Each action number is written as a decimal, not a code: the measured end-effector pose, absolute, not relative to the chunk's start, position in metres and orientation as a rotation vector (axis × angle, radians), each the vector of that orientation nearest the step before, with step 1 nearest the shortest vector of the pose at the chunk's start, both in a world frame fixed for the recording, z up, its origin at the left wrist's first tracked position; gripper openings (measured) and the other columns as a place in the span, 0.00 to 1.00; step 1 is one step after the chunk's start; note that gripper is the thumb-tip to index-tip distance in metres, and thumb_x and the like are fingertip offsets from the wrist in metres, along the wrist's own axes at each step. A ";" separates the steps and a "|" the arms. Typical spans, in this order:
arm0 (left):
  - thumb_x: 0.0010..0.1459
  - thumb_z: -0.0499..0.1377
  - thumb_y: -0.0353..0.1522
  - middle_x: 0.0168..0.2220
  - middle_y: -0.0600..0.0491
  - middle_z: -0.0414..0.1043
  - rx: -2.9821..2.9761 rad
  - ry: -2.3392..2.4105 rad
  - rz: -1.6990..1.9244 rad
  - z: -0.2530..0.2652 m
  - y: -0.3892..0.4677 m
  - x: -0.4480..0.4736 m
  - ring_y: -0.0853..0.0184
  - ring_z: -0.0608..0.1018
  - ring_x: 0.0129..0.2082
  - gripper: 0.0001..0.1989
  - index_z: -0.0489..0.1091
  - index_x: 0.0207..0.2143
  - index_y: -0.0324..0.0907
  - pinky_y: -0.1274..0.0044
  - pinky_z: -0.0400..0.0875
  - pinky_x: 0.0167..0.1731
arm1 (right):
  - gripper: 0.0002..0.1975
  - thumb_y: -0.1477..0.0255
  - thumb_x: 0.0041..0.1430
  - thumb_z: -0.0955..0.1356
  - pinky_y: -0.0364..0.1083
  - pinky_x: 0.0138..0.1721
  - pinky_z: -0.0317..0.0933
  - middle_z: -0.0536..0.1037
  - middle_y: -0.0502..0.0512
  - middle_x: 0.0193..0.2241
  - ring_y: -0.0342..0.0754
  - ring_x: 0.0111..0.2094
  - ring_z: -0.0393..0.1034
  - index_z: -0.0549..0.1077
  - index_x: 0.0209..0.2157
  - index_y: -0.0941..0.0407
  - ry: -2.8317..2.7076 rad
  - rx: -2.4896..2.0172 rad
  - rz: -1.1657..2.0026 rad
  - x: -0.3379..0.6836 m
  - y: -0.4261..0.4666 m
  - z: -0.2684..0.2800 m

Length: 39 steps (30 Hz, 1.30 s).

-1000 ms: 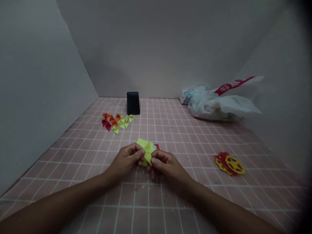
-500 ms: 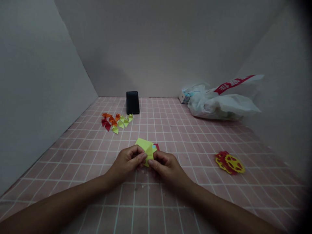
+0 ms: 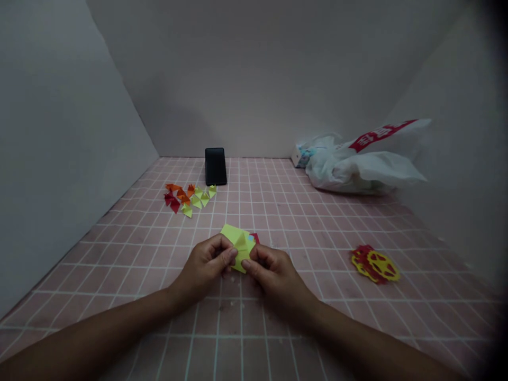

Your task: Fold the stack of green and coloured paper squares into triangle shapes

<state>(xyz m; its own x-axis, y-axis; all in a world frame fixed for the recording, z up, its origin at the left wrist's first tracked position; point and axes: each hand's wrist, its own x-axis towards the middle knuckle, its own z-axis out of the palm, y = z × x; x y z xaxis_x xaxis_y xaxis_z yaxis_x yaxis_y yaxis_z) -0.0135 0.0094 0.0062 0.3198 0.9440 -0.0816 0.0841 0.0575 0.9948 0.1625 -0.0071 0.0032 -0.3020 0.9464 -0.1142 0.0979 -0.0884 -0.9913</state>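
Between my hands is a small piece of yellow paper (image 3: 242,256) with creases and a raised fold. My left hand (image 3: 210,260) pinches its left side between thumb and fingers. On the right side, my right hand (image 3: 273,267) grips the edge with thumb on top and fingers curled behind. Just behind it, more yellow paper (image 3: 230,231) shows, and I cannot tell whether it is the same sheet. A red paper corner (image 3: 256,238) and a bit of light blue peek out beside my right fingers.
Several folded paper pieces in red, orange (image 3: 183,196) and yellow (image 3: 197,201) lie at the left. Behind them a black phone (image 3: 215,166) leans back. Red and yellow cut-out discs (image 3: 375,264) lie at the right. A white plastic bag (image 3: 353,172) and a box (image 3: 298,156) sit far right.
The yellow paper has opened out slightly between my fingers, its fold now standing more upright. Both hands keep their grip and have barely moved.
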 end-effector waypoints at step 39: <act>0.55 0.64 0.38 0.19 0.58 0.68 0.927 0.691 0.791 -0.007 0.015 -0.015 0.76 0.67 0.18 0.13 0.67 0.27 0.38 0.84 0.61 0.20 | 0.12 0.63 0.58 0.70 0.39 0.20 0.56 0.76 0.55 0.28 0.38 0.19 0.63 0.67 0.30 0.57 -1.048 -0.702 2.028 0.168 -0.003 -0.008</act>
<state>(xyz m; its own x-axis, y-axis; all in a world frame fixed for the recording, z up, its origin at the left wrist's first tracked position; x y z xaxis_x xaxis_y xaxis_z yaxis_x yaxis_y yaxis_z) -0.0149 0.0151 -0.0066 0.5332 0.8275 -0.1758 -0.2855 0.3717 0.8834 0.1675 -0.0029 -0.0080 -0.5803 0.8037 -0.1314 -0.3578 -0.3965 -0.8454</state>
